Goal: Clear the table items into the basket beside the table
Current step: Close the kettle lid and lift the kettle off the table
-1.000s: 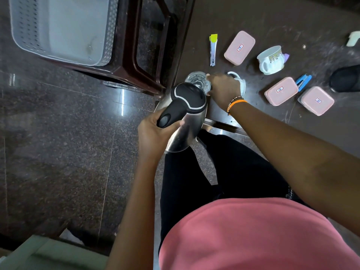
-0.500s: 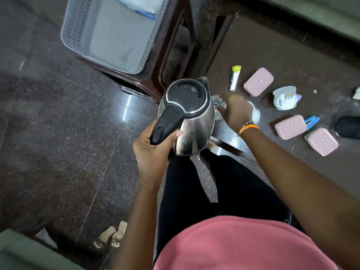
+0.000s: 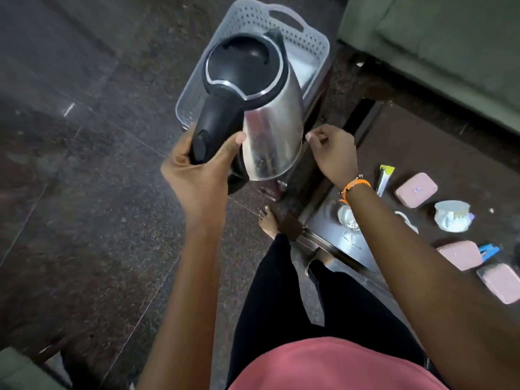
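- The left hand (image 3: 197,170) is wrapped tight around the black plastic handle of a brushed stainless-steel electric kettle with a black lid (image 3: 253,108), thumb lying across the handle's front.
- The kettle is held in the air, tilted, directly in front of a pale grey perforated plastic basket with cut-out handles (image 3: 312,43); it hides most of the basket's inside, and its spout points toward the basket's far rim.
- The basket sits on a dark wooden stand, beyond the kettle and to the left of the dark brown tabletop (image 3: 422,153).
- The right hand (image 3: 333,153) hangs just to the right of the kettle's steel body, fingers loosely curled and holding nothing; whether a fingertip touches the steel I cannot tell. An orange braided band (image 3: 355,184) circles its wrist.
- On the tabletop, right of and nearer than the kettle, lie a clear drinking glass (image 3: 347,219) partly behind the right forearm, a slim tube with a yellow-green cap (image 3: 385,177), a white ceramic mug (image 3: 451,215), and three pink rounded-rectangle lidded boxes (image 3: 416,189) (image 3: 460,254) (image 3: 499,282).
- A blue plastic clip (image 3: 489,250) lies just beside the middle pink box.
- A green upholstered sofa (image 3: 436,38) stands to the right of the basket, beyond the tabletop.
- Below the kettle is the speckled dark stone floor (image 3: 84,192), with a bare foot (image 3: 268,222) on it near the tabletop's corner.
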`<state>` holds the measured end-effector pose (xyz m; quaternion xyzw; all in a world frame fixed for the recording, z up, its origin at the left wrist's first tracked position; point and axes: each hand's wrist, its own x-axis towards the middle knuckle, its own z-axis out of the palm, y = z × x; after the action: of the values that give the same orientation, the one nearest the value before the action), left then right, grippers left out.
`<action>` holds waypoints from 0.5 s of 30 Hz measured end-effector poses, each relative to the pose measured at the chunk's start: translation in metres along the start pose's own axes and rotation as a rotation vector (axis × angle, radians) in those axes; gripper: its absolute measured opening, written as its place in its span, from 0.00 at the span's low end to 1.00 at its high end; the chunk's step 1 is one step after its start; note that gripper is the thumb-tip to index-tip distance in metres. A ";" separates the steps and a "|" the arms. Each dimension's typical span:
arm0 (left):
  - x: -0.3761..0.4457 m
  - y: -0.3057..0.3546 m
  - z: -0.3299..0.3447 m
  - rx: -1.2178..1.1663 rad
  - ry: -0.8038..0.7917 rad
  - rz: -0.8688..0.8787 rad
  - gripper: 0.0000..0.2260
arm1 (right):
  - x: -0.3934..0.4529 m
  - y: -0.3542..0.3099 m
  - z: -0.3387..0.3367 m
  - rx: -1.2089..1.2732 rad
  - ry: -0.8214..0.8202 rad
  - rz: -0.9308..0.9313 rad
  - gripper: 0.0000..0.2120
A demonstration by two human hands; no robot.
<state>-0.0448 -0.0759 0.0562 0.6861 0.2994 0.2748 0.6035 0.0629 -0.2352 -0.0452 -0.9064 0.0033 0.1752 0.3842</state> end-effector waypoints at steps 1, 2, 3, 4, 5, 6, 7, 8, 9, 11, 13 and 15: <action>0.014 0.000 0.002 0.013 0.008 0.002 0.15 | 0.009 -0.007 0.009 0.015 -0.011 0.029 0.10; 0.027 0.000 0.004 0.033 0.018 0.001 0.16 | 0.017 -0.013 0.018 0.015 -0.026 0.062 0.11; 0.039 -0.001 0.006 0.049 0.028 -0.006 0.16 | 0.026 -0.019 0.028 0.006 -0.050 0.103 0.15; 0.052 -0.005 0.008 0.060 0.037 -0.012 0.16 | 0.033 -0.023 0.038 -0.001 -0.077 0.154 0.18; 0.064 -0.011 0.009 0.065 0.044 -0.020 0.17 | 0.041 -0.028 0.047 0.004 -0.101 0.214 0.21; 0.077 -0.019 0.010 0.071 0.051 -0.033 0.17 | 0.048 -0.031 0.055 0.024 -0.114 0.269 0.21; 0.088 -0.028 0.010 0.080 0.054 -0.054 0.17 | 0.053 -0.034 0.063 0.051 -0.113 0.314 0.21; 0.098 -0.036 0.011 0.090 0.052 -0.075 0.17 | 0.058 -0.035 0.070 0.071 -0.102 0.347 0.20; 0.106 -0.045 0.011 0.102 0.046 -0.089 0.15 | 0.062 -0.036 0.076 0.079 -0.093 0.369 0.19; 0.119 -0.061 0.011 0.153 0.039 -0.100 0.16 | 0.067 -0.034 0.085 0.066 -0.089 0.394 0.18; 0.130 -0.074 0.012 0.182 0.030 -0.130 0.19 | 0.070 -0.029 0.091 0.053 -0.086 0.413 0.16; 0.138 -0.084 0.013 0.174 0.019 -0.159 0.19 | 0.071 -0.026 0.093 0.057 -0.077 0.428 0.15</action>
<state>0.0507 0.0261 -0.0267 0.7072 0.3814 0.2056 0.5587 0.1042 -0.1433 -0.1097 -0.8664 0.1857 0.2872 0.3638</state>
